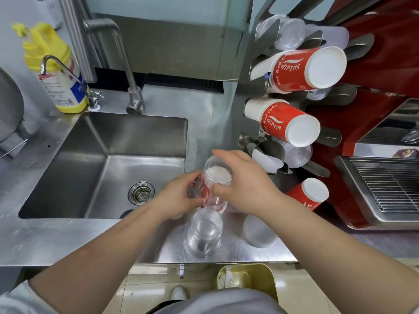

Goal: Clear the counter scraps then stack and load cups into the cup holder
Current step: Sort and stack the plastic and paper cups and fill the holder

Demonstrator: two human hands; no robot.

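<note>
Both hands are busy over the steel table right next to the sink (108, 164): the left hand (175, 197) is wrapped around the lower part of a clear plastic cup (217, 175) that looks like it has a red-printed cup nested inside, and the right hand (243, 183) grips its upper end, thumb and fingers curled round it. Just below them another clear cup stack (204, 234) lies on the table (68, 241), with a white cup (258, 233) beside it and a red paper cup (308, 196) near the right wrist. The cup holder (254, 105) on the right holds red cup stacks (301, 71) and clear ones. A yellow bin (249, 279) sits on the floor.
</note>
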